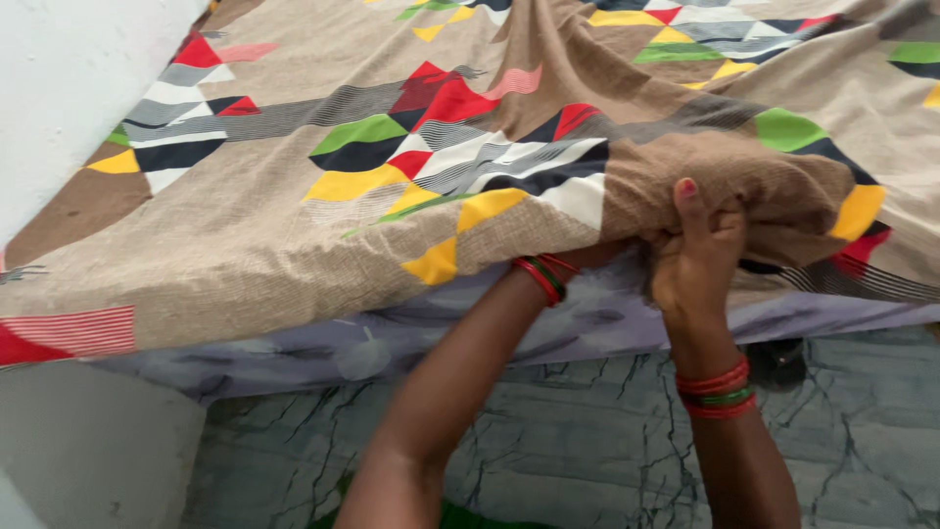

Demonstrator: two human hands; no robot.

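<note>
A brown bedsheet point(294, 225) with red, yellow, green and black geometric patches covers a bed. My right hand point(697, 260) grips a bunched fold of the sheet's near edge, thumb on top. My left hand point(597, 257) is tucked under the sheet's edge, so only the wrist with red and green bangles shows. Both hands meet at the bunched corner over the grey-lilac mattress side point(392, 338).
A white wall point(69, 88) runs along the left of the bed. Below lies a grey marbled floor point(548, 431). A dark object point(778, 360) sits on the floor under the bed edge at the right.
</note>
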